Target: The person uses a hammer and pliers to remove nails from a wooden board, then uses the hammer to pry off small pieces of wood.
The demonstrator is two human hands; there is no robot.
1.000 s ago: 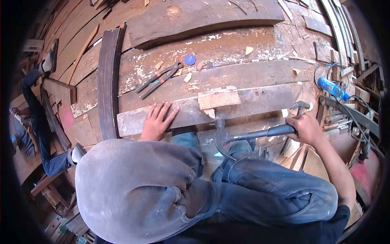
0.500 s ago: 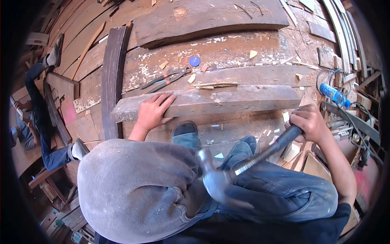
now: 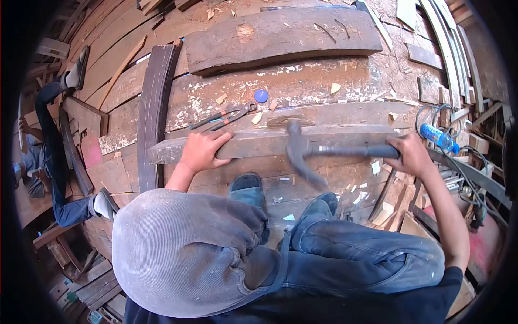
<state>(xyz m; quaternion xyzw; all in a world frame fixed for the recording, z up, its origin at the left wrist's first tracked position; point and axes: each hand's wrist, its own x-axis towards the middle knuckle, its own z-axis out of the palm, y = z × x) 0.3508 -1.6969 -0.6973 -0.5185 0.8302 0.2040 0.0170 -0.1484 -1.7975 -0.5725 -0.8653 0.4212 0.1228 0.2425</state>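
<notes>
A long weathered wooden beam (image 3: 253, 146) lies crosswise in front of my knees. My left hand (image 3: 200, 153) grips it near its left end, fingers over the top and thumb along the near side. In my right hand (image 3: 411, 154) is a claw hammer (image 3: 345, 150), held near the end of its dark handle. The hammer's head, slightly blurred, overlaps the middle of the beam, close to a splintered patch (image 3: 291, 120) at the far edge. Just beyond the beam lie pincers (image 3: 233, 113) with orange-and-black handles.
A thick plank (image 3: 280, 40) lies farther off, and a dark timber (image 3: 155, 108) runs under the beam's left end. A blue round lid (image 3: 261, 96) and wood chips dot the floor. At right are a water bottle (image 3: 440, 138) and cables. Another person's legs (image 3: 54, 156) extend at left.
The hammer has swung up and forward from over my lap, its head now over the beam's middle. My left hand stays on the beam. The view has shifted slightly.
</notes>
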